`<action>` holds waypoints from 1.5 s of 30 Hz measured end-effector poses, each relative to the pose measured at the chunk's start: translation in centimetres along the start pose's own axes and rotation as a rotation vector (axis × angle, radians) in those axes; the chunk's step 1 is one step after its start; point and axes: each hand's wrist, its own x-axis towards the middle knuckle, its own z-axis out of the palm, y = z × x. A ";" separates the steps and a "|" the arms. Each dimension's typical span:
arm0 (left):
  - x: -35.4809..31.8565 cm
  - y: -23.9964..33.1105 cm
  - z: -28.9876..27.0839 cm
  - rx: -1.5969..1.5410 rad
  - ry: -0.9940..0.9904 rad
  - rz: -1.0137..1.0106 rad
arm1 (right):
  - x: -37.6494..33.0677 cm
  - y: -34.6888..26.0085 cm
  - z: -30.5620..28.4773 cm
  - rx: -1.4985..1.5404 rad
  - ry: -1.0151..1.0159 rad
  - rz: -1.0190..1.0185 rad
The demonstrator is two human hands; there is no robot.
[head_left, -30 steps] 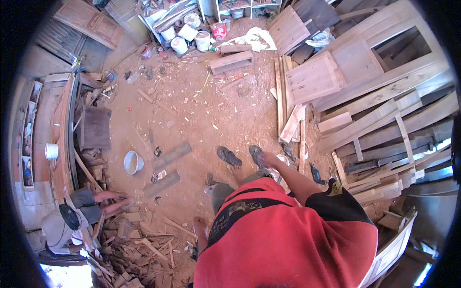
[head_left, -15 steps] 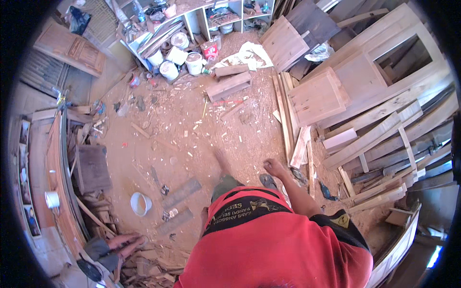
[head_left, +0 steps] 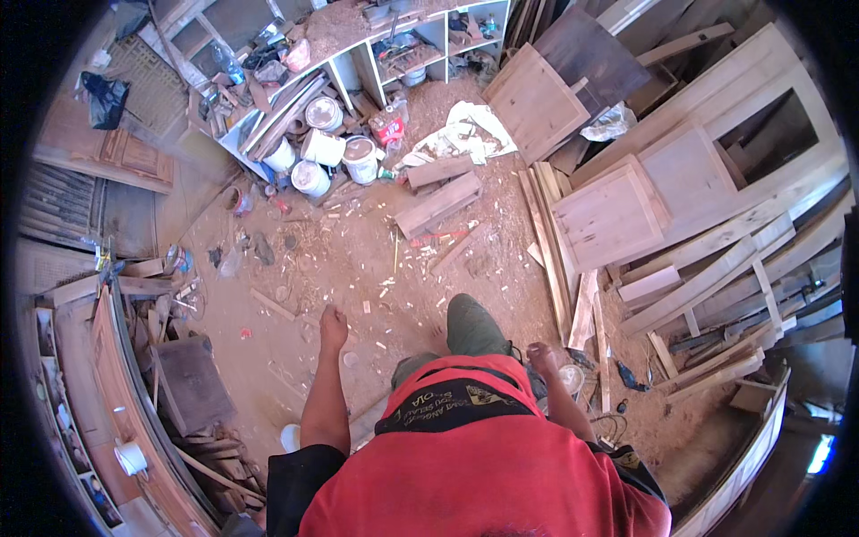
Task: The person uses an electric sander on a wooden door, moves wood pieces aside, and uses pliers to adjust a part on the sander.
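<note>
My left hand [head_left: 334,328] hangs out in front over the dusty floor, its fingers loosely curled with nothing showing in them. On the other side, my right hand [head_left: 541,358] is low beside my thigh, also curled, and no held thing can be seen. Just past it on the floor stands a white tub [head_left: 571,378], partly hidden by my forearm. One knee in green trousers [head_left: 472,327] is pushed forward between my hands. Beside my left elbow, part of a white bucket [head_left: 291,437] shows.
Wood chips and scraps litter the floor [head_left: 358,259]. Ahead lie wooden box pieces [head_left: 438,204], with white paint buckets [head_left: 360,159] by a shelf unit [head_left: 412,58]. Long boards [head_left: 548,255] and cabinet panels [head_left: 611,210] line the right. A dark board [head_left: 192,383] leans at left.
I have moved forward, so the floor things sit lower in view. My left hand has come out in front; my right has swung back toward my thigh. Another person's legs at lower left have left view.
</note>
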 end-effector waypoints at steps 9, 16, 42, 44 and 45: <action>8.1 1.3 5.7 0.020 -0.074 0.204 | 12.5 -14.4 3.4 0.109 -0.252 -0.398; 6.0 -2.7 0.8 0.076 -0.110 -0.239 | 29.0 -22.6 0.6 0.154 -0.374 -0.071; 25.4 -10.5 -7.7 -0.127 0.334 -0.600 | 47.6 -55.7 15.9 -0.134 -0.379 -0.735; 26.5 -13.7 -10.4 -0.107 0.370 -0.590 | 47.6 -63.0 18.9 -0.272 -0.247 -0.766; 27.4 -15.1 -11.5 -0.100 0.389 -0.568 | 48.8 -66.1 20.3 -0.063 -0.239 -0.863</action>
